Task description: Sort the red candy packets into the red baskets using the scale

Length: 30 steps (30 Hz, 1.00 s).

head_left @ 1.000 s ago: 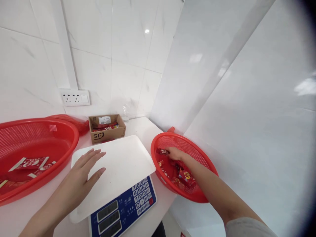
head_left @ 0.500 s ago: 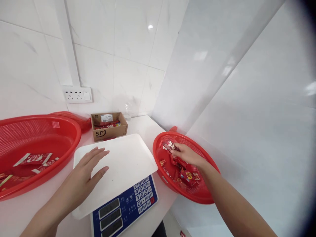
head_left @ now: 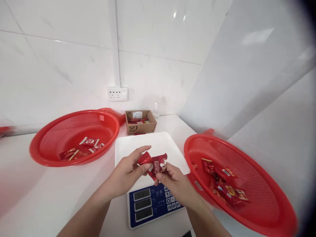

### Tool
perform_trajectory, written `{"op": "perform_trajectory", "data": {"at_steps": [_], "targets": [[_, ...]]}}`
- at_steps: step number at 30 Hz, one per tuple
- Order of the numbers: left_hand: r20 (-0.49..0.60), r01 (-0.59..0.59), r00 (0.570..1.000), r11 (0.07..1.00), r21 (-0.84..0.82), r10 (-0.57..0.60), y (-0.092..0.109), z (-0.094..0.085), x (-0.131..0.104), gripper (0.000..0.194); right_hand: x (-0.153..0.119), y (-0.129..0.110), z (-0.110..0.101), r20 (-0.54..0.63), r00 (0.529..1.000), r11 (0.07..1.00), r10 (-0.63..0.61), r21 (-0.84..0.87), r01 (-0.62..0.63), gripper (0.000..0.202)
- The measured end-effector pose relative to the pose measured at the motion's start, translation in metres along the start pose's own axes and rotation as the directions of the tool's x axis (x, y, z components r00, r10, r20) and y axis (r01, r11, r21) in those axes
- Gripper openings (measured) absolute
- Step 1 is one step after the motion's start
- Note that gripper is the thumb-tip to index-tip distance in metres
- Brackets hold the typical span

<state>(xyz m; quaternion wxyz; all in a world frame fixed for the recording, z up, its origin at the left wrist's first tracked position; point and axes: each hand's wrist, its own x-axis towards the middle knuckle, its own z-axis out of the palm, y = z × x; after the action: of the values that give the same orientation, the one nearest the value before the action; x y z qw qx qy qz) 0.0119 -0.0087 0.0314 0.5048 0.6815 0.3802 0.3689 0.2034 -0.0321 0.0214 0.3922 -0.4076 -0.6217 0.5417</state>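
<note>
Above the white pan [head_left: 128, 142] of a digital scale, my two hands meet over small red snack packets. My left hand [head_left: 127, 174] pinches a crinkled red packet [head_left: 145, 159] between thumb and fingers. Gripped in my right hand [head_left: 176, 186] is a darker red packet [head_left: 160, 163] with white print, touching the first one. Whether more packets lie beneath is hidden. The scale's blue panel [head_left: 158, 210] faces me, partly covered by my right hand. To the right, a red mesh basket [head_left: 249, 149] holds several red packets [head_left: 230, 191].
A second red basket [head_left: 55, 123] with a few packets [head_left: 90, 141] stands on the white table [head_left: 32, 184] at left. Behind the scale sit a cardboard box [head_left: 145, 129] of packets and a red plastic bag [head_left: 113, 113]. A wall socket [head_left: 118, 94] is above.
My right hand has come out of the right basket with a packet and moved left over the scale. My left hand has closed on a packet beside it. The view has turned left.
</note>
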Motion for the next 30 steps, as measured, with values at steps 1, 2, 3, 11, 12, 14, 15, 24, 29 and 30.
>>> {"op": "perform_trajectory", "data": {"at_steps": [1,2,3,11,12,14,15,24,29,30], "targets": [[-0.032,0.011,0.999,1.000,-0.023,-0.012,0.001,0.000,0.000,0.045,0.002,0.002,0.003,0.006,1.000,1.000,0.002,0.004,-0.002,0.027],[-0.064,0.017,0.998,0.999,-0.046,-0.020,0.002,0.000,-0.001,0.044,0.004,0.003,0.005,0.001,1.000,1.000,0.003,0.007,-0.003,0.028],[-0.090,0.015,0.996,0.998,-0.069,-0.021,0.002,-0.001,-0.001,0.043,0.004,0.004,0.006,-0.015,1.000,1.000,0.002,0.014,-0.002,0.028],[-0.167,-0.027,0.986,0.995,-0.099,0.010,0.007,-0.014,0.001,0.020,0.007,0.011,-0.010,-0.248,0.969,0.997,0.006,-0.072,-0.024,0.028],[-0.168,-0.039,0.985,0.996,-0.080,0.025,0.007,-0.015,0.001,0.016,0.008,0.012,-0.013,-0.265,0.964,0.994,0.010,-0.099,-0.037,0.029],[-0.181,-0.052,0.982,0.998,-0.025,0.047,0.007,-0.017,0.000,0.011,0.010,0.015,-0.017,-0.280,0.960,0.987,0.029,-0.141,-0.071,0.029],[-0.194,-0.053,0.980,0.998,0.018,0.055,0.006,-0.017,0.001,0.011,0.011,0.016,-0.019,-0.282,0.958,0.984,0.041,-0.157,-0.088,0.029],[-0.179,-0.059,0.965,0.826,0.560,0.190,-0.008,-0.014,0.010,0.013,0.015,0.023,-0.016,-0.289,0.956,0.961,0.047,-0.248,-0.122,0.032],[-0.085,-0.021,0.991,0.738,0.675,0.106,-0.009,-0.015,0.011,0.015,0.014,0.025,-0.017,-0.319,0.947,0.922,0.029,-0.359,-0.149,0.039],[-0.050,-0.013,0.997,0.728,0.685,0.065,-0.009,-0.015,0.010,0.014,0.014,0.025,-0.016,-0.311,0.950,0.910,0.024,-0.387,-0.150,0.039]]}}
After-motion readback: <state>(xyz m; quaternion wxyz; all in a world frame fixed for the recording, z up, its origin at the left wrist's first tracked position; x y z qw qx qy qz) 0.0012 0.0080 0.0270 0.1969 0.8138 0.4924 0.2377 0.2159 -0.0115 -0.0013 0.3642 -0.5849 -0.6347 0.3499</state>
